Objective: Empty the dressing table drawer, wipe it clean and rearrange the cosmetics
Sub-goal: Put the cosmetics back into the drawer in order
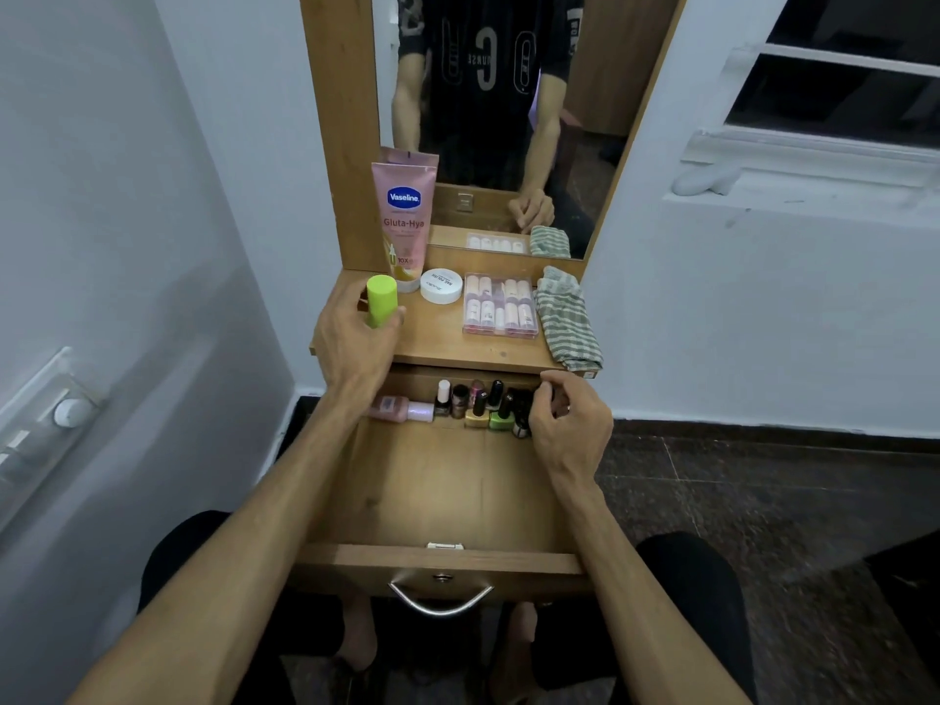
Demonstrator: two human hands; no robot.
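The wooden drawer [437,501] is pulled open below the dressing table top [437,343]. Several nail polish bottles [478,404] stand in a row at its back, beside a pink bottle [399,408] lying on its side. My left hand [356,338] grips a lime green bottle [381,300] upright over the table top's left end. My right hand [567,424] reaches into the drawer's back right corner, its fingers curled around a dark bottle [524,409] at the row's right end. A striped cloth [567,320] lies on the top's right side.
On the top stand a pink Vaseline tube [404,221], a white round jar [441,286] and a clear box of small bottles [501,307]. A mirror [508,119] rises behind. White walls close in on both sides. The drawer handle [440,600] faces my knees.
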